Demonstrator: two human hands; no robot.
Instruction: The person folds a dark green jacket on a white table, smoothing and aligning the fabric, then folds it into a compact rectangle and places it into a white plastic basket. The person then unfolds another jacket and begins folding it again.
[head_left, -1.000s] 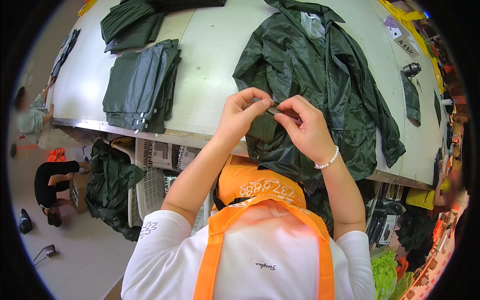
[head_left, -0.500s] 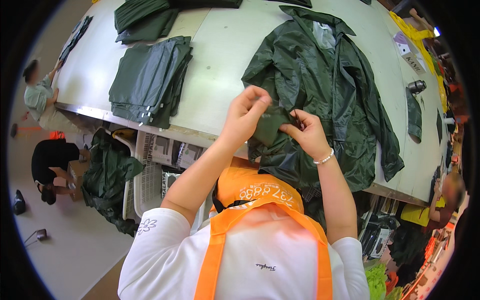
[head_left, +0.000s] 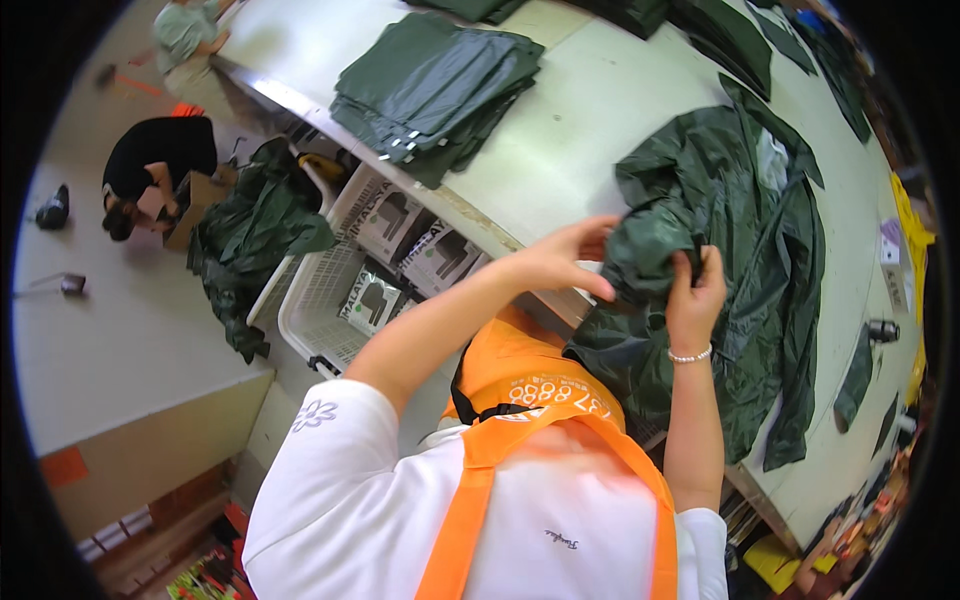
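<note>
jacket (head_left: 740,240): dark green glossy crinkled waterproof cloth | table (head_left: 590,110): smooth matt pale top | basket (head_left: 320,300): white plastic

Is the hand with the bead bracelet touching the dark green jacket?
Touching. The head view shows the right hand pinching a bunched fold of the dark green jacket.

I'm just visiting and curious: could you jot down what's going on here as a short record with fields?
Left hand: touching a bunched fold of the dark green jacket
Right hand: fingers pinching the same fold
Jacket: spread open on the pale table, hem hanging over the edge
Nearby: stack of folded green pieces; white basket under the table
</note>
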